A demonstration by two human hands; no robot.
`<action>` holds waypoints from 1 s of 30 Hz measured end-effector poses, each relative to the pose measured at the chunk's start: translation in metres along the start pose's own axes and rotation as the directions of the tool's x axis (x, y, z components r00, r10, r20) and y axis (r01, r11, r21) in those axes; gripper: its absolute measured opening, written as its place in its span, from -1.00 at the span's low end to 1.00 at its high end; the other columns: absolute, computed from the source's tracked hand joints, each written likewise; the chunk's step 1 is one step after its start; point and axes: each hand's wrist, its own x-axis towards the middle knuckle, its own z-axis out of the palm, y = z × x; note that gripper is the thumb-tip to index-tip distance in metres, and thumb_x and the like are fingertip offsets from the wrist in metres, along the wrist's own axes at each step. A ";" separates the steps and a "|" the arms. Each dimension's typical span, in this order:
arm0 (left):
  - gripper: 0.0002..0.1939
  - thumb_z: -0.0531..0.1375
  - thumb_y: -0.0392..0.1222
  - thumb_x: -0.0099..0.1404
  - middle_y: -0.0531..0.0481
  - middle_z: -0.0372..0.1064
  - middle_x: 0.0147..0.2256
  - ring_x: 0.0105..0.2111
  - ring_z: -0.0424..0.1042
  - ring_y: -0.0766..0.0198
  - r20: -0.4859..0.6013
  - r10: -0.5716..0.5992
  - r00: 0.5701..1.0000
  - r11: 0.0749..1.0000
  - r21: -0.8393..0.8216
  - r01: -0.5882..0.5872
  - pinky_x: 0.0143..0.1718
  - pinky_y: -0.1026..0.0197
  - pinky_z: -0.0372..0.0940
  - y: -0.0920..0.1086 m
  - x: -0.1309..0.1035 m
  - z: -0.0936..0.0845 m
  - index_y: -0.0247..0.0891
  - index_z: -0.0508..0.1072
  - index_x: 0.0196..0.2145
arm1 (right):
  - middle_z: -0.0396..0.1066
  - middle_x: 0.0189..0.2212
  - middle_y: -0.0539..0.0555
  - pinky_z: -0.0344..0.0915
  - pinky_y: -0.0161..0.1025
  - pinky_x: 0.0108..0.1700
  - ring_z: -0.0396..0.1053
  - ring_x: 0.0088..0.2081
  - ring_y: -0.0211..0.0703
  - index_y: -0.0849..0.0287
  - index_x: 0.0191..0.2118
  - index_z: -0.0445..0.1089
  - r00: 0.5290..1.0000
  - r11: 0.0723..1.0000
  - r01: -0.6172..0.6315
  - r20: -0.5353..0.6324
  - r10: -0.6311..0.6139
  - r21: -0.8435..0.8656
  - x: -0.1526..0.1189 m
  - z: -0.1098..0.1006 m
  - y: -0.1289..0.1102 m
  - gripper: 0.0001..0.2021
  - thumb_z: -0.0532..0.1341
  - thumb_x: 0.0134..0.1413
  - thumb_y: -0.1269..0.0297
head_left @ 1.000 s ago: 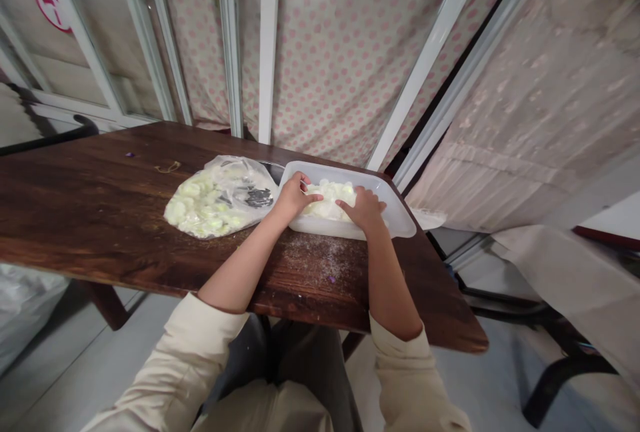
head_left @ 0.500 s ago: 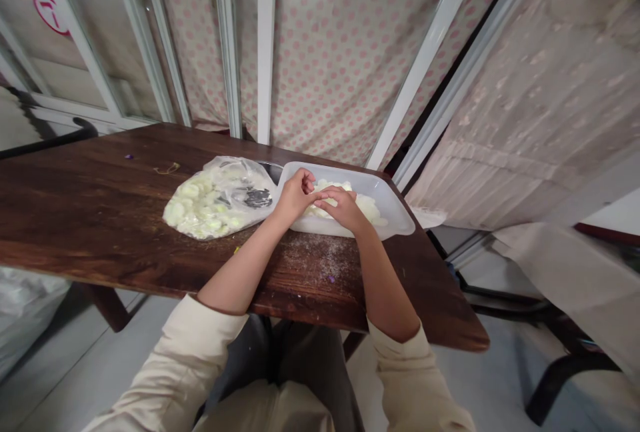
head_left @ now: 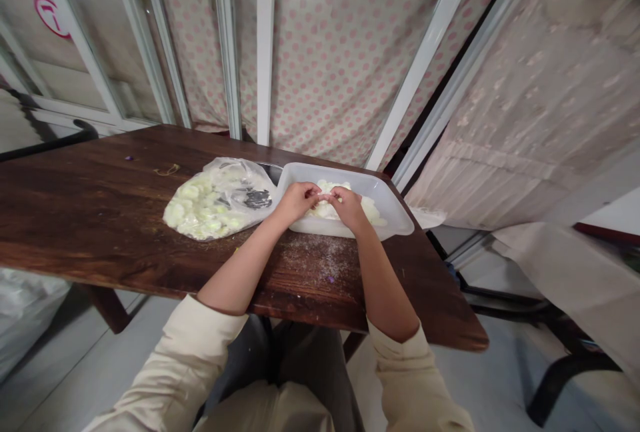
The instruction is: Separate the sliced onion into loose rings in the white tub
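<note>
My left hand (head_left: 302, 200) and my right hand (head_left: 345, 205) meet fingertip to fingertip above a white plastic tray (head_left: 397, 209). Both are closed in a pinch, and a small pale piece (head_left: 325, 197) seems to be held between them; its exact kind is too small to make out. Under and beyond the fingers, pale, thin, roundish pieces (head_left: 371, 212) lie heaped in the tray, partly hidden by my hands. Left of the tray rests a clear plastic bag (head_left: 250, 175) filled with more whitish and yellow-green roundish pieces (head_left: 193, 209).
A dark wooden table (head_left: 100, 199) carries everything, with white grains (head_left: 320, 259) scattered near its front edge. A thin loop of cord (head_left: 167, 170) lies at the back left. Behind stand framed panes with dotted curtains (head_left: 330, 72). A black chair frame (head_left: 555, 379) is at right.
My left hand's raised fingers have lowered, and both hands now pinch together at the same spot over the tray. The tray and bag have stayed in place.
</note>
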 end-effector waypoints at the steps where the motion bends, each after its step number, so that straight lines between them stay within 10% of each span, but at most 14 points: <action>1: -0.80 0.18 -0.12 0.07 0.07 0.29 -0.60 -0.58 0.30 0.40 -0.004 -0.019 1.000 1.000 -0.010 0.019 -0.50 0.35 0.19 0.000 0.000 0.000 -0.35 0.39 -0.46 | 0.31 -0.54 -0.05 0.00 -0.26 -0.24 0.21 -0.43 -0.25 0.17 -0.54 0.23 1.000 1.000 -0.001 0.001 0.001 -0.003 0.000 0.000 0.000 -0.81 0.09 0.01 0.22; 9: -0.81 0.10 -0.17 0.15 0.06 0.32 -0.63 -0.61 0.32 0.40 0.031 -0.057 0.998 0.998 -0.029 0.058 -0.52 0.36 0.21 0.005 -0.001 -0.001 -0.36 0.42 -0.44 | 0.17 -0.63 -0.10 -0.07 -0.26 -0.24 0.14 -0.45 -0.28 0.18 -0.58 0.10 0.999 0.998 -0.010 0.034 0.012 -0.069 -0.001 0.000 -0.001 -0.71 0.03 0.07 0.15; 24: -0.83 0.05 -0.23 0.13 0.04 0.32 -0.62 -0.61 0.34 0.37 -0.050 -0.063 0.997 0.994 0.088 0.067 -0.53 0.34 0.22 0.003 -0.002 -0.001 -0.33 0.35 -0.54 | 0.02 -0.64 -0.10 0.02 -0.33 -0.44 0.04 -0.53 -0.31 0.14 -0.62 0.07 0.998 0.954 -0.025 0.067 0.005 0.298 0.000 -0.006 -0.001 -0.66 0.06 -0.01 0.04; 30: -0.89 0.07 -0.25 0.08 0.04 0.33 -0.59 -0.59 0.34 0.37 -0.108 -0.024 0.994 0.993 0.114 0.037 -0.50 0.32 0.25 -0.002 -0.001 -0.001 -0.32 0.33 -0.53 | -0.01 -0.69 -0.11 0.00 -0.32 -0.44 0.01 -0.57 -0.31 0.14 -0.65 0.01 0.991 0.983 -0.121 -0.044 0.128 0.140 -0.003 -0.005 -0.002 -0.63 0.05 0.00 0.03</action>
